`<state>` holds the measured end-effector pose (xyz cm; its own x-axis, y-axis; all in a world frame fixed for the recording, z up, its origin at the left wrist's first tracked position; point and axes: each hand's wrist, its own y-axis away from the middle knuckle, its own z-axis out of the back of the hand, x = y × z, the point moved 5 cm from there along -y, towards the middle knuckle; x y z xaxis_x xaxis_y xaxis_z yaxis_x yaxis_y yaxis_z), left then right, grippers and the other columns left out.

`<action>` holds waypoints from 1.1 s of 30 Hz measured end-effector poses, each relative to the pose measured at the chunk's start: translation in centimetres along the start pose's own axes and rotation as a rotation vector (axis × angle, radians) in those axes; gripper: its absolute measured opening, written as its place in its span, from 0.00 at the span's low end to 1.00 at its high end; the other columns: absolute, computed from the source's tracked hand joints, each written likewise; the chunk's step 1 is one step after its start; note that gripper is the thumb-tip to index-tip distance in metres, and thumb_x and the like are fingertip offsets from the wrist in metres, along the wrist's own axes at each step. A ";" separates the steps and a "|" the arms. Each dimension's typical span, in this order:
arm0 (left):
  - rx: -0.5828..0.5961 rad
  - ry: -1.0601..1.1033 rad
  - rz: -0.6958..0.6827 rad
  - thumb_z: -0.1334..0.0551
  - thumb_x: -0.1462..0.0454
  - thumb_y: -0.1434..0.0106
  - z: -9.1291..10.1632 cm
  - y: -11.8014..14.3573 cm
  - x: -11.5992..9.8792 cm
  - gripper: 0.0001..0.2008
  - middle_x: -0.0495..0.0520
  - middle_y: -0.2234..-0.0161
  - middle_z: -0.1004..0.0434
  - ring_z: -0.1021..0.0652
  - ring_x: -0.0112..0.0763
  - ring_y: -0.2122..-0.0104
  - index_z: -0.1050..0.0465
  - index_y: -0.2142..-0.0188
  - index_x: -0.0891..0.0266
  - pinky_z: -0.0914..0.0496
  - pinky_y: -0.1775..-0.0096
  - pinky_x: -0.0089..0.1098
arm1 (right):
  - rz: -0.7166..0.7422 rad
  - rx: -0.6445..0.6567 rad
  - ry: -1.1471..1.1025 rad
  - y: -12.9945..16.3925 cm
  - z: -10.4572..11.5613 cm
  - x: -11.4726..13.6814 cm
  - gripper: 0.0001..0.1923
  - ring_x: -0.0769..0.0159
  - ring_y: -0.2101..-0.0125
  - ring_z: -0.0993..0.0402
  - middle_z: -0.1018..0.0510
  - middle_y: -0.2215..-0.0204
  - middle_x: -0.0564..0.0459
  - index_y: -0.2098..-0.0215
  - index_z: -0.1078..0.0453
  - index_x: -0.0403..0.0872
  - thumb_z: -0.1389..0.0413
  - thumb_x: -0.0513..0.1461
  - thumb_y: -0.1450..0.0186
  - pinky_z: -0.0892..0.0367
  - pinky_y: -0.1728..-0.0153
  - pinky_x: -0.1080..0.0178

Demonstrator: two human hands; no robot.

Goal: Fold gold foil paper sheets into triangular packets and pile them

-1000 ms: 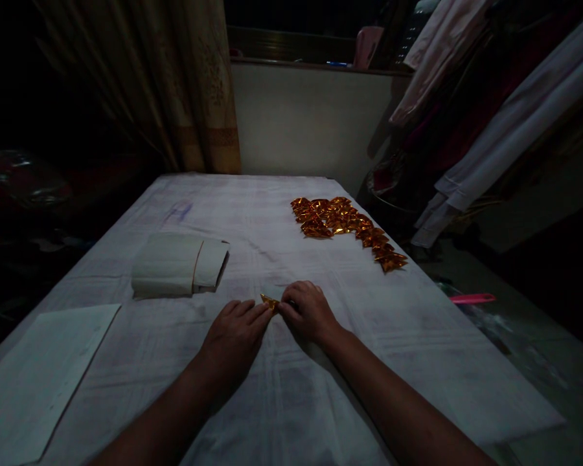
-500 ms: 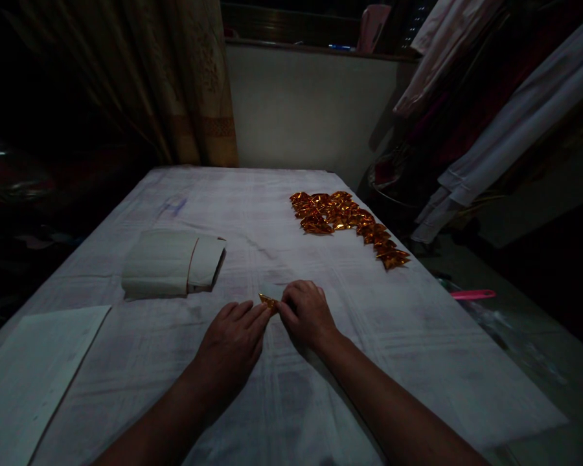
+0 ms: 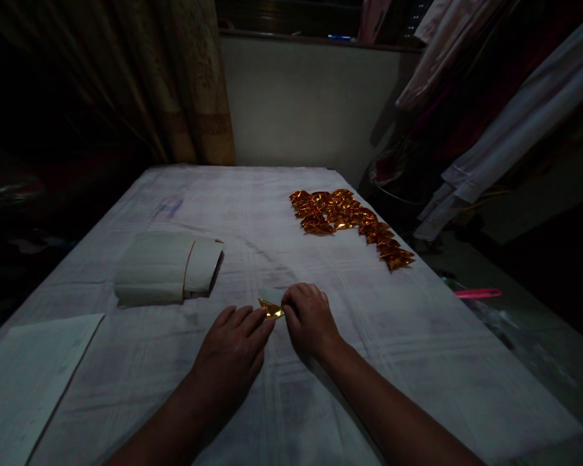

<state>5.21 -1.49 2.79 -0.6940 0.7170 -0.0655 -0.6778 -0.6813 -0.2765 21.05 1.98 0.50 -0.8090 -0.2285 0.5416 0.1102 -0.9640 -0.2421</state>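
A small piece of gold foil paper [image 3: 271, 309], partly folded, lies between my hands near the middle of the table, with a pale sheet edge showing behind it. My left hand [image 3: 236, 346] presses its left and lower side, the fingers close together over the foil. At the right end, my right hand [image 3: 311, 317] pinches the paper between thumb and curled fingers. Fingertips hide part of the foil. Farther back on the right, several folded gold foil pieces [image 3: 342, 210] sit in a cluster, trailing in a row toward the table's right edge.
A pale paper bundle [image 3: 150, 268] with a band round it lies left of my hands. Nearer on the left is a flat white sheet [image 3: 29, 382]. A checked cloth [image 3: 418, 362] covers the table. Clothes [image 3: 495, 149] hang at the right; a pink handle [image 3: 479, 294] shows beyond the edge.
My fingers have drawn slightly apart, so more of the shiny foil shows between them. The view has shifted a little; the paper bundle and folded pieces stay in place.
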 end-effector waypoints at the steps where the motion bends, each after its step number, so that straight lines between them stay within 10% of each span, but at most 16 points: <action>1: 0.007 0.006 0.007 0.42 0.70 0.36 0.0 -0.1 0.0 0.22 0.57 0.46 0.22 0.24 0.45 0.49 0.29 0.43 0.58 0.35 0.46 0.49 | -0.005 -0.005 -0.002 0.0 0.0 -0.1 0.09 0.58 0.58 0.32 0.24 0.64 0.52 0.66 0.32 0.50 0.46 0.29 0.35 0.43 0.57 0.57; 23: -0.021 0.087 0.030 0.42 0.66 0.31 -0.8 -0.3 1.8 0.14 0.54 0.42 0.24 0.27 0.45 0.43 0.22 0.49 0.52 0.39 0.40 0.52 | 0.074 -0.087 0.020 0.2 0.2 -0.3 0.06 0.59 0.59 0.31 0.23 0.63 0.51 0.64 0.28 0.49 0.43 0.31 0.34 0.42 0.57 0.58; 33: -0.033 0.118 0.014 0.36 0.65 0.32 -0.4 -2.3 2.4 0.12 0.52 0.57 0.19 0.23 0.38 0.57 0.23 0.50 0.52 0.35 0.47 0.47 | 0.263 0.058 0.146 1.7 1.0 1.5 0.12 0.58 0.57 0.31 0.21 0.58 0.49 0.53 0.23 0.51 0.40 0.36 0.34 0.40 0.56 0.56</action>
<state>5.23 1.84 2.84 -0.6683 0.7215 -0.1812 -0.6589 -0.6872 -0.3061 20.60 -0.10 1.71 -0.8220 -0.4537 0.3443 0.3567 -0.8813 -0.3099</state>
